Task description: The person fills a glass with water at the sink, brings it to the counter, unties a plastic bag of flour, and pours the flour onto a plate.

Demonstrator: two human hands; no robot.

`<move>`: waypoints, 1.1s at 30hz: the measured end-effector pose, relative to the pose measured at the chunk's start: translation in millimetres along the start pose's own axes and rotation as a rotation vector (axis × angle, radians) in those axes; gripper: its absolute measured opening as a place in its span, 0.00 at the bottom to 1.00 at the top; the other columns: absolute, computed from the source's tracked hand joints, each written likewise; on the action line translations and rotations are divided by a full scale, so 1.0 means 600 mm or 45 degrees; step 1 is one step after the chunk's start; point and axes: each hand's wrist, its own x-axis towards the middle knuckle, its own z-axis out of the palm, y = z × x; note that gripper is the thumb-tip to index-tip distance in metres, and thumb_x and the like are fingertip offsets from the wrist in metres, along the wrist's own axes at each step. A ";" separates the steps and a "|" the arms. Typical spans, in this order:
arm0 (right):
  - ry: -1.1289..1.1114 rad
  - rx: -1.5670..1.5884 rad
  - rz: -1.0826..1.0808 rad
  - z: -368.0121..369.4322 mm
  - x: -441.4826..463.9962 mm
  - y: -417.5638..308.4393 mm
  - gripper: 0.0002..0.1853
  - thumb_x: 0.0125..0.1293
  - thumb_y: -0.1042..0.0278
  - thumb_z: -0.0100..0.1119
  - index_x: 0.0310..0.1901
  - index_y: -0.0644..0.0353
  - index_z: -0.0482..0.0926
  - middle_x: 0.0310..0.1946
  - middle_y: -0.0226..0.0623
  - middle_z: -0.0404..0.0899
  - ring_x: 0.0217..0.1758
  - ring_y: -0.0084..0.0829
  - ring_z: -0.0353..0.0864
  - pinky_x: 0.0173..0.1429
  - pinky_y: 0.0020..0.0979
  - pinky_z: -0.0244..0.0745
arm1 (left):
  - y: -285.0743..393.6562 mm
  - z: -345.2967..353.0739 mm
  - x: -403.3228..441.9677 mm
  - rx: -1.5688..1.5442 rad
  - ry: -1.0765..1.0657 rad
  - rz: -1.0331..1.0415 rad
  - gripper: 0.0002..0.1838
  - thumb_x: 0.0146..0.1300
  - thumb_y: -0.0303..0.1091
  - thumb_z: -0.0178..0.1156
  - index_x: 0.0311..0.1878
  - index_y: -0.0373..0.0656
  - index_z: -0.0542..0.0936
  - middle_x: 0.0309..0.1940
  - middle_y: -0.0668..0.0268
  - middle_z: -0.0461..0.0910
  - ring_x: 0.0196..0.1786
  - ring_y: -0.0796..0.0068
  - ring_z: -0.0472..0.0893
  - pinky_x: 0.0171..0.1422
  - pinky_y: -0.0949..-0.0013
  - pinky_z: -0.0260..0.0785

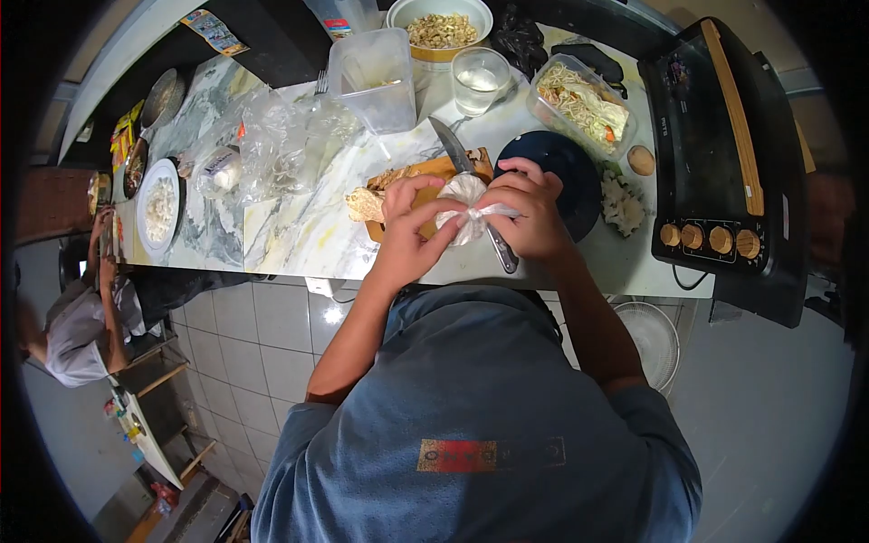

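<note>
A small white plastic bag (pixel 466 190), bunched at its neck, is between my two hands over the counter. My left hand (pixel 412 226) pinches it from the left with bent fingers. On the other side, my right hand (pixel 529 213) grips the bag's gathered end. Beneath the bag lies a knife (pixel 448 143), its blade pointing away and its handle toward me. A wooden cutting board (pixel 434 168) is under the knife, with brown chopped pieces (pixel 391 178) on it. Partly behind my right hand sits a dark blue plate (pixel 579 185). What the bag contains cannot be made out.
Along the back stand a clear plastic tub (pixel 371 77), a glass (pixel 480 80), a bowl of chopped food (pixel 444 32) and a container of noodles and vegetables (pixel 584 109). A black oven (pixel 724 172) is at right. Another person (pixel 90 326) is at far left.
</note>
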 end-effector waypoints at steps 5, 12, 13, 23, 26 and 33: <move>0.020 -0.081 -0.069 -0.015 0.014 -0.007 0.10 0.44 0.69 0.73 0.31 0.43 0.86 0.39 0.16 0.82 0.64 0.30 0.71 0.63 0.42 0.49 | 0.007 -0.005 0.010 0.031 -0.077 0.007 0.09 0.57 0.33 0.69 0.42 0.51 0.86 0.56 0.65 0.73 0.64 0.57 0.65 0.70 0.55 0.51; 0.336 -0.243 0.144 -0.025 0.032 -0.044 0.21 0.39 0.62 0.76 0.40 0.42 0.81 0.46 0.25 0.79 0.66 0.35 0.67 0.59 0.50 0.53 | 0.001 -0.001 0.010 0.065 -0.109 -0.005 0.11 0.57 0.32 0.67 0.45 0.47 0.84 0.56 0.64 0.73 0.64 0.57 0.66 0.73 0.54 0.48; 0.384 -0.227 0.090 -0.031 0.033 -0.048 0.23 0.40 0.62 0.76 0.42 0.43 0.80 0.48 0.28 0.78 0.64 0.37 0.68 0.58 0.50 0.55 | 0.001 0.001 0.009 0.057 -0.095 -0.016 0.11 0.58 0.32 0.67 0.44 0.46 0.83 0.55 0.65 0.74 0.63 0.57 0.66 0.71 0.55 0.49; 0.108 0.204 0.035 -0.007 0.014 -0.041 0.08 0.52 0.67 0.72 0.34 0.53 0.85 0.30 0.26 0.84 0.41 0.30 0.80 0.50 0.36 0.63 | -0.003 0.019 0.001 0.065 0.034 -0.093 0.09 0.57 0.31 0.68 0.42 0.46 0.83 0.48 0.68 0.77 0.58 0.59 0.68 0.66 0.57 0.51; 0.073 0.226 0.015 -0.006 0.020 -0.032 0.09 0.52 0.68 0.72 0.36 0.55 0.86 0.31 0.28 0.84 0.41 0.30 0.80 0.50 0.33 0.64 | -0.001 0.015 0.001 0.032 0.041 -0.132 0.08 0.58 0.31 0.68 0.41 0.45 0.83 0.47 0.68 0.77 0.57 0.60 0.68 0.64 0.58 0.51; 0.079 0.154 -0.099 0.012 0.024 -0.025 0.09 0.53 0.73 0.69 0.37 0.57 0.86 0.33 0.32 0.84 0.43 0.31 0.81 0.50 0.32 0.65 | 0.001 0.017 0.003 0.004 0.004 -0.169 0.07 0.60 0.31 0.67 0.41 0.43 0.82 0.47 0.67 0.78 0.57 0.60 0.68 0.64 0.59 0.52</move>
